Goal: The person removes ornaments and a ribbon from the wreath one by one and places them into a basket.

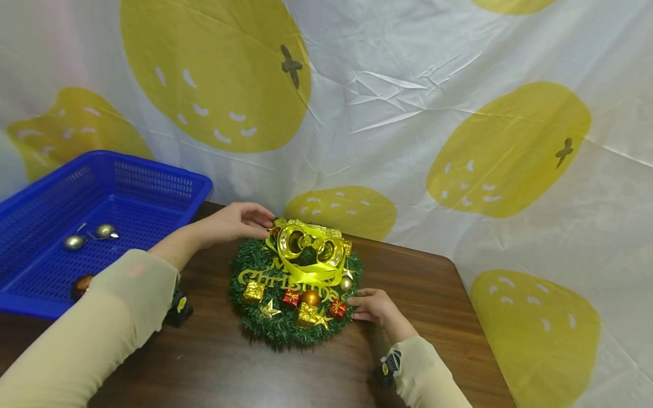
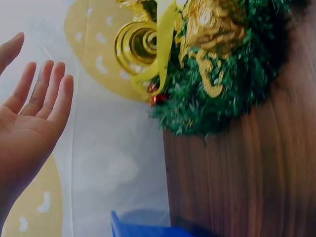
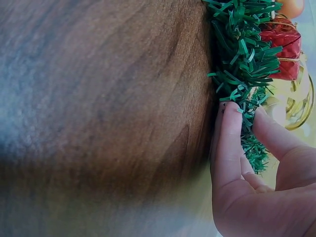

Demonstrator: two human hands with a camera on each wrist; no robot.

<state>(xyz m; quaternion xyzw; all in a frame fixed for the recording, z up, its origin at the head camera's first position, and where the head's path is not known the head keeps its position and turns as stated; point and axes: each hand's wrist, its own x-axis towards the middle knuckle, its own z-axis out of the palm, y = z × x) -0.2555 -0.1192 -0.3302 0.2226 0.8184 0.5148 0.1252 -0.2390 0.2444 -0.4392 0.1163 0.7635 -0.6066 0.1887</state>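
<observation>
A green tinsel Christmas wreath (image 1: pixel 275 334) lies on the brown table, bearing gold lettering, small gold and red gift boxes, stars and baubles. Two gold bells (image 1: pixel 331 251) with a yellow ribbon (image 1: pixel 311 276) top its far part. My left hand (image 1: pixel 232 222) is by the wreath's far left side; in the left wrist view the left hand (image 2: pixel 34 113) has extended fingers and stands apart from it. At the near right edge, my right hand (image 1: pixel 376 309) pinches the wreath. The right wrist view shows thumb and fingers (image 3: pixel 229 133) on either side of the green tinsel (image 3: pixel 244 59).
A blue plastic basket (image 1: pixel 148 156) stands at the left, holding two gold baubles (image 1: pixel 75 242) and a brownish bauble (image 1: pixel 81 285) partly behind the left sleeve. A white curtain (image 1: pixel 377 102) with yellow fruit prints hangs behind the table (image 1: pixel 428 283).
</observation>
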